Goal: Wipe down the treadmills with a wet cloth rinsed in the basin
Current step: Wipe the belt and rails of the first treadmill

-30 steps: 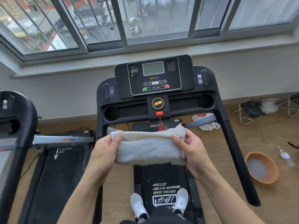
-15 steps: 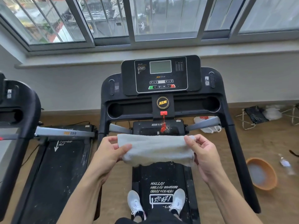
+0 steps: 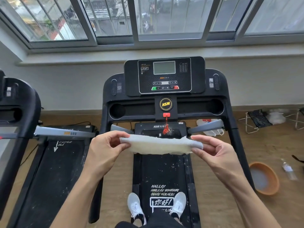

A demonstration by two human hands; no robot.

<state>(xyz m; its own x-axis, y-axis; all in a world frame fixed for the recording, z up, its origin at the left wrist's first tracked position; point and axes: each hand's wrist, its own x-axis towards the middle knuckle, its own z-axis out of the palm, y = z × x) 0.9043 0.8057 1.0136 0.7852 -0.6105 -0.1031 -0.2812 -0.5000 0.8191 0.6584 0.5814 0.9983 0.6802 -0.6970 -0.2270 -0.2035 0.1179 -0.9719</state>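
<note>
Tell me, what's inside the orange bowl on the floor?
The orange bowl holds cloudy, greyish water. Anything lying under that water cannot be seen.

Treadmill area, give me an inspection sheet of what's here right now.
Surface: treadmill belt speckled with white bits; person's shoes on it.
Job's things: cloth folded, held flat above belt; basin with water on floor at right.
Clutter: bottle, folding stool, plastic bag.
Grippers: left hand and right hand each pinch a cloth end.
Cables: black cord behind second treadmill.
Surroundings: windows.
</note>
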